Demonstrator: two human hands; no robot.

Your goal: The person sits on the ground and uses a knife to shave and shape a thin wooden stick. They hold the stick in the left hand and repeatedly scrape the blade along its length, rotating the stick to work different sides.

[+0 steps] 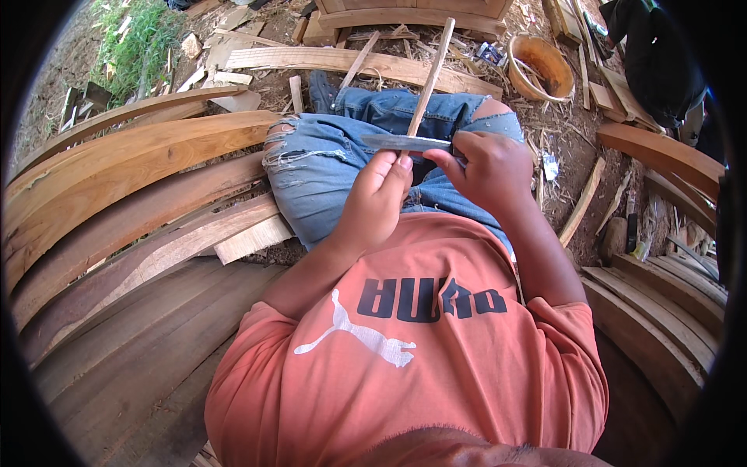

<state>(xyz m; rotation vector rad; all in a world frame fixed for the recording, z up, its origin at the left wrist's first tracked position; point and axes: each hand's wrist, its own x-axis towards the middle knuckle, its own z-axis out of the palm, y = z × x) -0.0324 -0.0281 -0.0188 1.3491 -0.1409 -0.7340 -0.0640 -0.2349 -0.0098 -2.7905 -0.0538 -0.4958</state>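
Note:
My left hand [377, 194] is closed around the lower end of a thin wooden stick [433, 78], which points up and away from me over my lap. In my right hand [490, 167] is a knife [408, 142], its handle mostly hidden by my fingers. The grey blade points left and lies across the stick, just above my left thumb. Both hands are above my legs in torn blue jeans [319, 159].
Long wooden planks [140, 156] are stacked at my left. A yellowish plastic basin [541, 68] with wood scraps stands at the far right. Wood shavings and offcuts litter the dirt ground. More boards [654, 311] lie at my right. A wooden piece of furniture [412, 15] is straight ahead.

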